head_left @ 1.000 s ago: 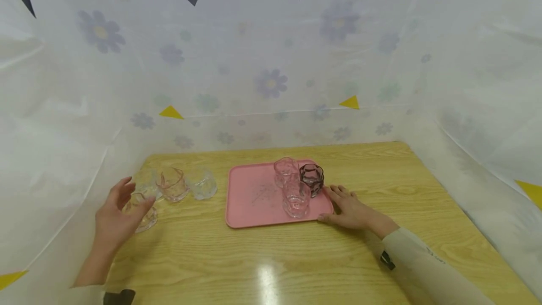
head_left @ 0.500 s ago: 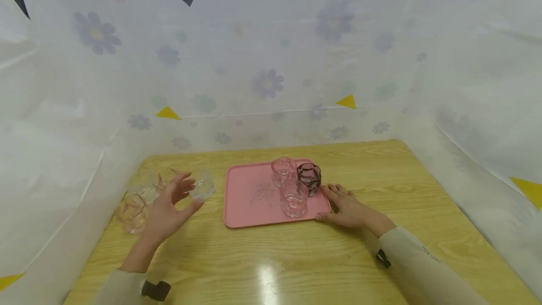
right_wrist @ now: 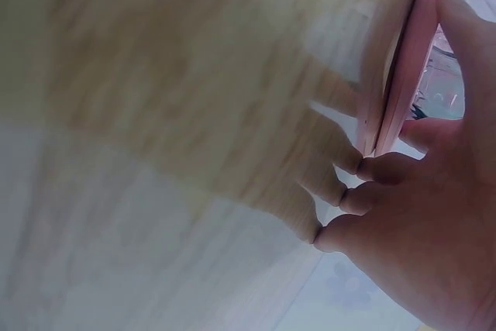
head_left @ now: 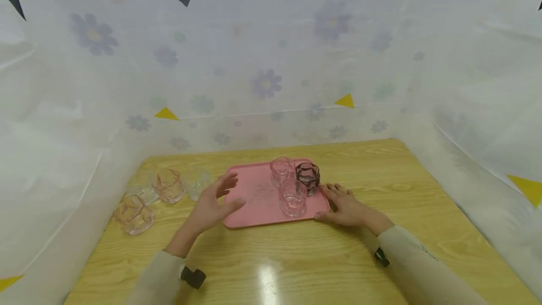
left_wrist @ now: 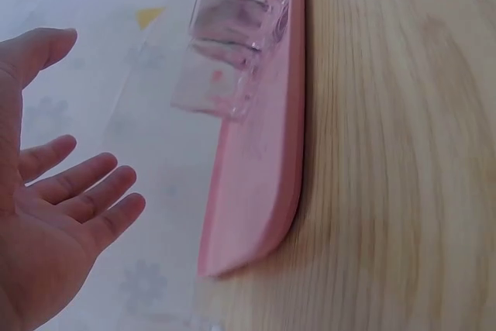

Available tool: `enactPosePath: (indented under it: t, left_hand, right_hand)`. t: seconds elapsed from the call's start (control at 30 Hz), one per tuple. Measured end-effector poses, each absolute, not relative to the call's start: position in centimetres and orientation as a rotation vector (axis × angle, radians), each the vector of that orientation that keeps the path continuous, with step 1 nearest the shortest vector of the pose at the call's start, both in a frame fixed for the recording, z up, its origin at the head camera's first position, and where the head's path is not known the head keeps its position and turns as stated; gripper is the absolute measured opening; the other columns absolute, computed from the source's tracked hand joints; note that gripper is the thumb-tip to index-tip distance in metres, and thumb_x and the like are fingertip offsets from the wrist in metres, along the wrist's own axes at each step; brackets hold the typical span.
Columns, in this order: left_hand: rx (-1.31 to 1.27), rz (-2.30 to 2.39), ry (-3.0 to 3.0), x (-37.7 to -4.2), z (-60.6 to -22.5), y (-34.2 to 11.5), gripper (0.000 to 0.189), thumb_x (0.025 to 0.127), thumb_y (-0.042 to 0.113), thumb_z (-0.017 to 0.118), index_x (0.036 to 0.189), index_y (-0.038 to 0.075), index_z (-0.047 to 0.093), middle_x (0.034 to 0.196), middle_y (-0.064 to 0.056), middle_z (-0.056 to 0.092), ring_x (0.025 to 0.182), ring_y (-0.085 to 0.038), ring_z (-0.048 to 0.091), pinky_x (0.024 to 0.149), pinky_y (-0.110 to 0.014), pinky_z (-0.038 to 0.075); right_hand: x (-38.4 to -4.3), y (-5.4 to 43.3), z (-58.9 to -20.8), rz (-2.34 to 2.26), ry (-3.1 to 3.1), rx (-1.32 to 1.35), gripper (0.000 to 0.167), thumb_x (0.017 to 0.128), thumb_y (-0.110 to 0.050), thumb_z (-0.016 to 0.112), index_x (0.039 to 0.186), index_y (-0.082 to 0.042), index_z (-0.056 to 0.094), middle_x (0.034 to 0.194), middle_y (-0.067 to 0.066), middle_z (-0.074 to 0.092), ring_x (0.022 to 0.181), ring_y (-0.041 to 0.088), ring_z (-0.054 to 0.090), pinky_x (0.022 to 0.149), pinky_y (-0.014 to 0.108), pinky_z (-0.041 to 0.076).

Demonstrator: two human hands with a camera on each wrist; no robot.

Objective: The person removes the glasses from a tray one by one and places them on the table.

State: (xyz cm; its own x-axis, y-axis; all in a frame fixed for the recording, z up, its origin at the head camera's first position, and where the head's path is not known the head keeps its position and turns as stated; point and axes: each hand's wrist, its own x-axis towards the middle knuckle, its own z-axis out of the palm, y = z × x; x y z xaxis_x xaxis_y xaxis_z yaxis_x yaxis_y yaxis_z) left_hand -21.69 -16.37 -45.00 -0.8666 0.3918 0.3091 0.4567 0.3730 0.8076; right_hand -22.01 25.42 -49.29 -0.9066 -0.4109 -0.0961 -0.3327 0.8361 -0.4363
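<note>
**Q:** Hands and tray — how do they stand?

**A:** Left hand [head_left: 213, 206] hovers over the near left corner of the pink tray [head_left: 254, 201], fingers [left_wrist: 85, 191] straight and spread, holding nothing. Right hand [head_left: 348, 206] lies flat on the table [head_left: 296, 258] against the tray's right edge, fingers relaxed and close together; in the right wrist view its fingertips [right_wrist: 372, 172] rest at the rim. The tray sits mid-table with three glasses at its far right: a clear glass [head_left: 293, 198] nearest, a pinkish glass [head_left: 282, 170] behind it, a dark glass [head_left: 308, 177] just beside both.

**Q:** And off the tray?

**A:** Four more stand near the table's left edge — a pink glass [head_left: 168, 185], an amber glass [head_left: 133, 213] in front, and two pale ones, one far left [head_left: 144, 191] and one [head_left: 195, 183] close to the left hand.

**Q:** What could go wrong?

**A:** Judged from the layout, the three glasses on the tray are bunched tight; a push on the tray's edge could knock them together or tip one. The left hand's back is near the pale glass, so a careless sweep could catch it.

**Q:** What is hard to make out?

**A:** Clear glass blends into the white sheet, so outlines at the left are faint. Both wrist views are blurred; the left one cuts off the thumb's tip and shows only one glass [left_wrist: 229, 44].
</note>
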Motion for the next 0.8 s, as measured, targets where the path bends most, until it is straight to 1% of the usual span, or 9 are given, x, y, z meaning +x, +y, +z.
enactPosePath:
  t: [0.07, 0.2, 0.43, 0.53, 0.6, 0.8]
  left_hand:
    - [-0.801, -1.562, -2.560, -22.0, -45.1, -15.4, 0.071, 0.096, 0.022, 0.079, 0.158, 0.014, 0.045, 0.154, -0.017, 0.056, 0.142, -0.041, 0.054, 0.115, -0.060, 0.048]
    - [-0.796, -1.599, -2.592, -22.4, -45.4, -13.6, 0.074, 0.094, 0.023, 0.082, 0.158, 0.014, 0.045, 0.154, -0.016, 0.056, 0.143, -0.038, 0.054, 0.118, -0.056, 0.046]
    - [-0.811, -1.611, -2.585, -23.1, -46.1, -11.1, 0.077, 0.090, 0.024, 0.085, 0.156, 0.010, 0.048, 0.153, -0.015, 0.058, 0.140, -0.035, 0.057, 0.117, -0.051, 0.049]
    - [-0.797, -1.616, -2.606, -23.2, -46.2, -10.4, 0.077, 0.090, 0.024, 0.085, 0.156, 0.011, 0.047, 0.153, -0.013, 0.058, 0.139, -0.033, 0.058, 0.117, -0.050, 0.049]
    - [-0.789, -1.630, -2.617, -23.3, -46.3, -10.0, 0.077, 0.091, 0.022, 0.085, 0.157, 0.011, 0.047, 0.153, -0.015, 0.058, 0.139, -0.033, 0.057, 0.118, -0.051, 0.048]
    - [-0.813, -1.629, -2.639, -23.7, -47.0, -9.0, 0.079, 0.091, 0.021, 0.083, 0.158, 0.005, 0.045, 0.152, -0.021, 0.057, 0.138, -0.036, 0.058, 0.118, -0.053, 0.047]
  right_hand:
    - [-22.1, 25.5, -49.3, -0.621, 2.828, -0.576, 0.100, 0.098, -0.063, 0.064, 0.167, -0.004, 0.024, 0.171, 0.029, 0.025, 0.159, 0.054, 0.015, 0.122, 0.080, 0.011]
    - [-22.2, 25.5, -49.5, -0.619, 2.824, -0.572, 0.101, 0.097, -0.065, 0.063, 0.168, -0.005, 0.023, 0.171, 0.028, 0.024, 0.159, 0.053, 0.015, 0.122, 0.080, 0.010]
    - [-22.4, 25.4, -49.7, -0.610, 2.823, -0.575, 0.103, 0.097, -0.067, 0.062, 0.168, -0.005, 0.022, 0.171, 0.028, 0.024, 0.159, 0.054, 0.015, 0.123, 0.079, 0.011]
    - [-22.4, 25.4, -49.7, -0.604, 2.823, -0.566, 0.102, 0.097, -0.067, 0.063, 0.168, -0.006, 0.022, 0.172, 0.027, 0.023, 0.159, 0.053, 0.015, 0.124, 0.078, 0.011]
    - [-22.4, 25.5, -49.7, -0.607, 2.823, -0.564, 0.102, 0.097, -0.067, 0.063, 0.168, -0.006, 0.022, 0.172, 0.026, 0.024, 0.160, 0.052, 0.015, 0.124, 0.079, 0.010]
    - [-22.3, 25.6, -49.6, -0.616, 2.824, -0.557, 0.101, 0.097, -0.065, 0.064, 0.168, -0.006, 0.023, 0.171, 0.028, 0.024, 0.159, 0.053, 0.015, 0.124, 0.078, 0.010]
